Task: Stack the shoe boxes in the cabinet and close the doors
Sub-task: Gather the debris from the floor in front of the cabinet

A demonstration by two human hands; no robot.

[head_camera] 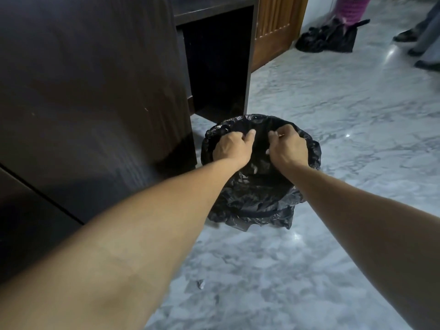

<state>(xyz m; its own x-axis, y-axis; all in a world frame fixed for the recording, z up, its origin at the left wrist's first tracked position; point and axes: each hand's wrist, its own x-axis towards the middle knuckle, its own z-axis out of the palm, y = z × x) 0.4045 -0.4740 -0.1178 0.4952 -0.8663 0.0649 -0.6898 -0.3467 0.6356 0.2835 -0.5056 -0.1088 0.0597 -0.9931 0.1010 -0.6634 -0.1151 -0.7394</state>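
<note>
No shoe box shows in the head view. A round bin lined with a black plastic bag (pixel 259 201) stands on the marble floor. My left hand (pixel 232 147) grips the bag at the far left of the rim, fingers curled over the edge. My right hand (pixel 287 146) pinches the bag at the far right of the rim. A dark wooden cabinet (pixel 90 91) rises on the left, with an open, shadowed compartment (pixel 216 67) behind the bin.
Grey marble floor (pixel 345 115) spreads to the right and front. Full black bags (pixel 326 39) lie at the back by a wooden door (pixel 273 27). Other people's shoes (pixel 414 46) stand at the far right. A small paper scrap (pixel 200 283) lies on the floor.
</note>
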